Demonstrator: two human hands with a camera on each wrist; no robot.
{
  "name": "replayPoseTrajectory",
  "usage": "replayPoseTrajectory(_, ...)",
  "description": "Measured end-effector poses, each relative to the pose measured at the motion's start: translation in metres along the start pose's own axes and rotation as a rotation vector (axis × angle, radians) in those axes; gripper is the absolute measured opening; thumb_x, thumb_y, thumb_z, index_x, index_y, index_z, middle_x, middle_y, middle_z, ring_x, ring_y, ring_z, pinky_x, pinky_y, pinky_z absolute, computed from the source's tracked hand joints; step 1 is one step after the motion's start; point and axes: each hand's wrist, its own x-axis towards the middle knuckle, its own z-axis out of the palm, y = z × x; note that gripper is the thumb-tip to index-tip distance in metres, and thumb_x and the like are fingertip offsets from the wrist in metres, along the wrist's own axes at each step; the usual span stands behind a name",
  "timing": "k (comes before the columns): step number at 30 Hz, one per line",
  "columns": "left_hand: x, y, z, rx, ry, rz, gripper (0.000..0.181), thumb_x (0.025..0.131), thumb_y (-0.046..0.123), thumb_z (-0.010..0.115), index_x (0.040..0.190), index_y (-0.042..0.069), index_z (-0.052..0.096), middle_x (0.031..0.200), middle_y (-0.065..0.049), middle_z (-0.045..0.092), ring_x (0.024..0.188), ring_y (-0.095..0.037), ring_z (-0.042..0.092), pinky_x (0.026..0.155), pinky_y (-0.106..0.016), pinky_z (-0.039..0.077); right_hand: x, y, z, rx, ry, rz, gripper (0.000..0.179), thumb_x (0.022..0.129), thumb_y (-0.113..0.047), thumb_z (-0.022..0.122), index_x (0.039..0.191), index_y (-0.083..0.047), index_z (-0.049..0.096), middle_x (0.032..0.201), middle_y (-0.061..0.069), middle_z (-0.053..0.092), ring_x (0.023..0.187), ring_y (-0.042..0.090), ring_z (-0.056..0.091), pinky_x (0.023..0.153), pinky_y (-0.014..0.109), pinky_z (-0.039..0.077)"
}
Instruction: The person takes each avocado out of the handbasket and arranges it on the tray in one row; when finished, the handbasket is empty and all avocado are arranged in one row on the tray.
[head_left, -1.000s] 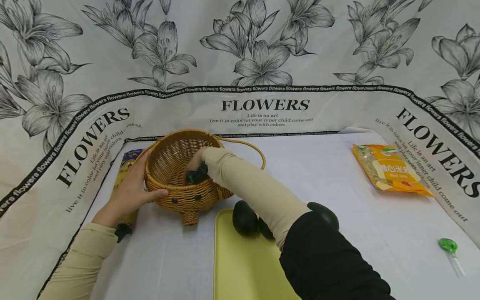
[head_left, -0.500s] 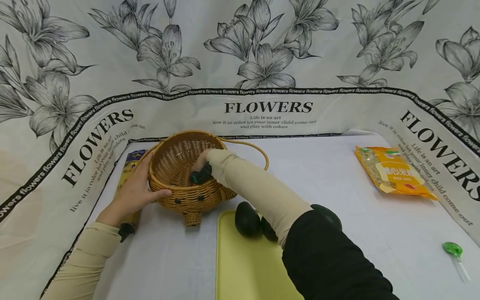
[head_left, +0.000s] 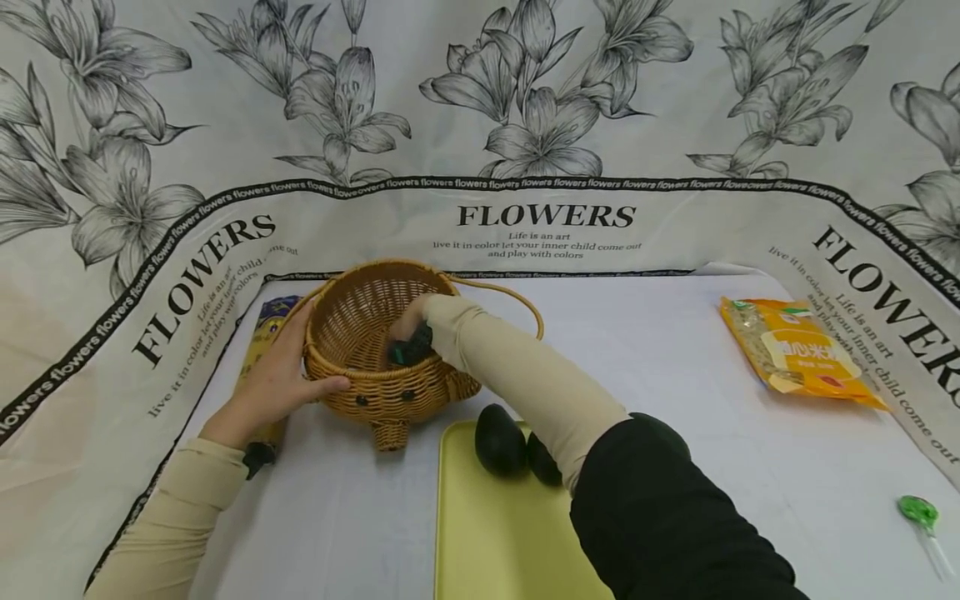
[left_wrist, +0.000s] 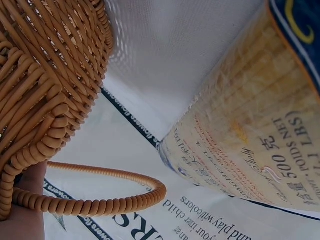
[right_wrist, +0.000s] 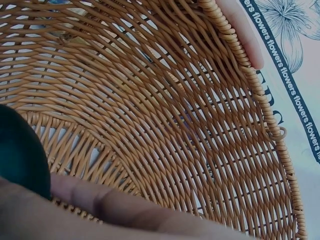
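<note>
A wicker basket (head_left: 390, 392) with two dark eyes and a snout stands at the back left of the table. Its rim is gripped at the left side by my left hand (head_left: 273, 379), thumb on the front. My right hand (head_left: 405, 323) reaches down inside the basket. In the right wrist view its fingers lie against a smooth dark green avocado (right_wrist: 22, 155), partly cut off by the frame edge. Two more avocados (head_left: 500, 442) lie at the top of a yellow-green tray (head_left: 487, 533). Another dark green rounded thing (head_left: 660, 432) shows behind my right sleeve.
Left of the basket lies a pack of dried pasta (left_wrist: 240, 125), partly behind my left hand. An orange snack bag (head_left: 802, 350) lies at the back right. A green lollipop-like thing (head_left: 918, 511) is at the right edge. The basket's looped handle (head_left: 517, 296) sticks out rightward.
The whole scene has shifted slightly rightward in the head view. My left hand stays on the rim and my right hand stays inside the basket.
</note>
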Motion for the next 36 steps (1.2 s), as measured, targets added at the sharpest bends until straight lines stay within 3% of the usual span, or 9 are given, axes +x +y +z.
replayPoseTrajectory(4,0.001,-0.001,-0.001,0.011,-0.003,-0.003,0.118,0.072,0.051,0.076,0.153,0.021,-0.004,0.160,-0.013,0.006,0.142,-0.044,0.018,0.108,-0.067,0.024,0.022,0.011,-0.004,-0.048,-0.001,0.006,0.048,0.094,-0.045,0.045,0.141,-0.035,0.040,0.153,-0.004,0.026,0.132,0.015,0.031,0.099,0.028,0.035)
replayPoseTrajectory(10,-0.001,-0.001,-0.002,0.016,-0.014,-0.003,0.118,0.073,0.052,0.075,0.153,0.019,-0.005,0.160,-0.014,0.004,0.142,-0.045,0.018,0.107,-0.068,0.024,0.196,0.151,-0.031,-0.033,-0.116,-0.069,0.045,0.087,-0.061,0.048,0.130,-0.055,0.039,0.149,-0.020,0.027,0.134,0.006,0.029,0.099,0.032,0.035)
replayPoseTrajectory(17,0.000,-0.001,-0.001,0.026,-0.020,-0.023,0.120,0.072,0.054,0.075,0.152,0.022,-0.007,0.160,-0.014,0.004,0.141,-0.046,0.019,0.106,-0.068,0.026,0.151,0.123,-0.016,0.175,-0.128,-0.100,0.038,0.090,-0.051,0.052,0.128,-0.051,0.048,0.141,-0.023,0.040,0.131,0.002,0.036,0.107,0.029,0.035)
replayPoseTrajectory(19,0.000,-0.001,-0.001,0.029,-0.020,-0.026,0.120,0.072,0.054,0.075,0.153,0.021,-0.007,0.160,-0.014,0.004,0.141,-0.046,0.019,0.106,-0.068,0.027,0.161,0.135,-0.016,0.257,-0.112,-0.080,0.035,0.088,-0.050,0.057,0.123,-0.051,0.052,0.137,-0.023,0.044,0.124,0.003,0.041,0.099,0.027,0.041)
replayPoseTrajectory(23,0.000,0.000,-0.001,0.039,-0.028,-0.033,0.120,0.072,0.055,0.074,0.153,0.019,-0.007,0.160,-0.015,0.004,0.141,-0.047,0.019,0.106,-0.068,0.026,0.086,0.086,-0.002,0.574,0.000,0.127,0.032,0.085,-0.037,0.068,0.116,-0.033,0.065,0.130,-0.007,0.052,0.115,0.013,0.048,0.093,0.031,0.047)
replayPoseTrajectory(28,-0.001,0.001,-0.001,0.045,-0.036,-0.032,0.120,0.072,0.056,0.073,0.153,0.017,-0.007,0.159,-0.017,0.004,0.141,-0.047,0.018,0.107,-0.068,0.025,-0.020,-0.011,0.022,0.658,0.075,0.212,0.038,0.094,-0.023,0.055,0.132,-0.024,0.056,0.143,-0.001,0.045,0.126,0.014,0.042,0.106,0.029,0.040)
replayPoseTrajectory(31,-0.001,0.000,-0.001,0.046,-0.037,-0.035,0.121,0.072,0.057,0.073,0.152,0.018,-0.008,0.159,-0.017,0.005,0.141,-0.047,0.018,0.107,-0.068,0.024,-0.012,-0.001,0.017,0.646,0.059,0.208,0.034,0.088,-0.027,0.064,0.122,-0.023,0.063,0.129,-0.003,0.053,0.111,0.011,0.048,0.094,0.026,0.047)
replayPoseTrajectory(34,-0.001,0.000,-0.001,0.044,-0.036,-0.039,0.121,0.072,0.057,0.073,0.152,0.020,-0.008,0.159,-0.016,0.005,0.142,-0.046,0.017,0.107,-0.068,0.024,-0.007,0.014,0.016,0.899,0.183,0.290,0.021,0.074,-0.018,0.078,0.094,-0.011,0.073,0.107,0.003,0.058,0.094,0.016,0.052,0.081,0.028,0.052)
replayPoseTrajectory(36,-0.001,0.000,-0.002,0.042,-0.037,-0.040,0.121,0.072,0.056,0.074,0.152,0.020,-0.008,0.159,-0.015,0.005,0.142,-0.046,0.017,0.108,-0.067,0.024,-0.038,-0.011,0.030,1.147,0.397,0.325,0.005,0.076,-0.008,0.072,0.078,-0.004,0.070,0.105,0.008,0.057,0.092,0.021,0.051,0.081,0.030,0.052)
